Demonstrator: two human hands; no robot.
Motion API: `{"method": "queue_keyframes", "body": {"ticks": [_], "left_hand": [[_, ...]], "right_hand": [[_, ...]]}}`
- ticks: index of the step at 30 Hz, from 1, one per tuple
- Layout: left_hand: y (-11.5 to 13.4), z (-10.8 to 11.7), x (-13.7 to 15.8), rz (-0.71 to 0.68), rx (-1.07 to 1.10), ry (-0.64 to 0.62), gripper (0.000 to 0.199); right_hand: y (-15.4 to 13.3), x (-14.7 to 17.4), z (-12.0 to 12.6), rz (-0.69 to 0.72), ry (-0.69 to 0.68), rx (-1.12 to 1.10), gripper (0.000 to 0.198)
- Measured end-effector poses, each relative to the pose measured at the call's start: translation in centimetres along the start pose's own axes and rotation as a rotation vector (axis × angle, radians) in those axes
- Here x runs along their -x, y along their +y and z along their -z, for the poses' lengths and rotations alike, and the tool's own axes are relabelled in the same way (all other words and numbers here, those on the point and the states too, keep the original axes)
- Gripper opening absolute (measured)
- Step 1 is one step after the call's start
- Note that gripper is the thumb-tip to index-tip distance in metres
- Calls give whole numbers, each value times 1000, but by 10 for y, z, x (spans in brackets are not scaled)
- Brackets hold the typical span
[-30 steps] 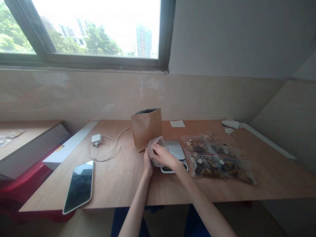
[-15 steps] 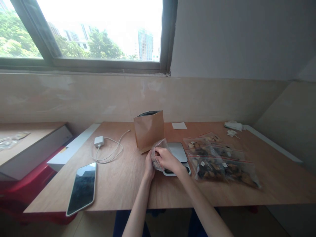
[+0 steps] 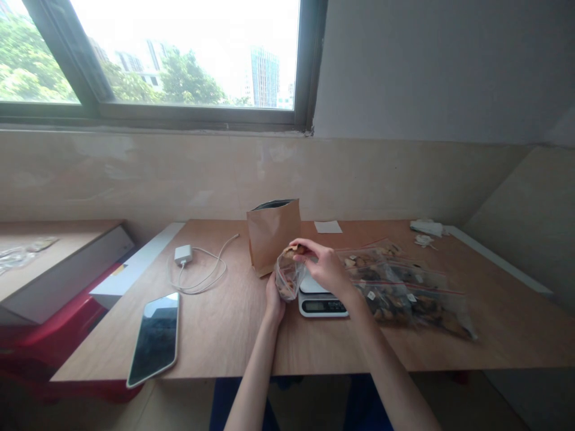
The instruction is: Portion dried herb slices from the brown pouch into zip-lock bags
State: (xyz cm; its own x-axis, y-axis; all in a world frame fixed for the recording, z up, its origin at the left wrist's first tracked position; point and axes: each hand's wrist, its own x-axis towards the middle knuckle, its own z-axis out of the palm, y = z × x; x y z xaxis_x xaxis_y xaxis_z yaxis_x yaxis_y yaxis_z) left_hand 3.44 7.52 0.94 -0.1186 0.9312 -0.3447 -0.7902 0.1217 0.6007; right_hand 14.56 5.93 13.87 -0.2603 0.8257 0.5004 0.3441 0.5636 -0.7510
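My left hand (image 3: 274, 297) is closed around a clear plastic bag (image 3: 287, 282) with brown dried pieces inside. Above the bag's mouth, my right hand (image 3: 322, 266) pinches a brown dried piece (image 3: 294, 250), which looks like a dried mushroom slice. Just behind the bag stands a brown kraft paper pouch (image 3: 273, 233), upright with its top open. A white kitchen scale (image 3: 321, 306) lies to the right of the bag, its plate partly hidden under my right hand.
Several zip bags of dried pieces (image 3: 404, 293) lie on the right of the wooden table (image 3: 224, 341). A tablet (image 3: 155, 338) rests at the left front edge, with a white charger (image 3: 182, 255) and cable behind it. White paper (image 3: 328, 227) lies near the wall.
My right hand has come up out of the plastic bag with a dried piece between its fingers. More of the scale's front now shows. My left hand still holds the bag.
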Motion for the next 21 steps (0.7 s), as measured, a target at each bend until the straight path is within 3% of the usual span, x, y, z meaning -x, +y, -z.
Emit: {"method": "queue_keyframes", "body": {"ticks": [5,11,15,21], "left_hand": [[2,-4,3,31,0,-33,18],[2,-2,2,-6,-18,-33,18],[-5,6,-7,-62,-55,-62,23],[-16,16,-23,-156,-153,-87,34]], "right_hand": [[-13,-61,9,189,138,5,23],[-16,-132,-7,303,202,198,23],[-6,-145,-21,271,138,339,22],[10,-139,-30,217,24,401,23]]}}
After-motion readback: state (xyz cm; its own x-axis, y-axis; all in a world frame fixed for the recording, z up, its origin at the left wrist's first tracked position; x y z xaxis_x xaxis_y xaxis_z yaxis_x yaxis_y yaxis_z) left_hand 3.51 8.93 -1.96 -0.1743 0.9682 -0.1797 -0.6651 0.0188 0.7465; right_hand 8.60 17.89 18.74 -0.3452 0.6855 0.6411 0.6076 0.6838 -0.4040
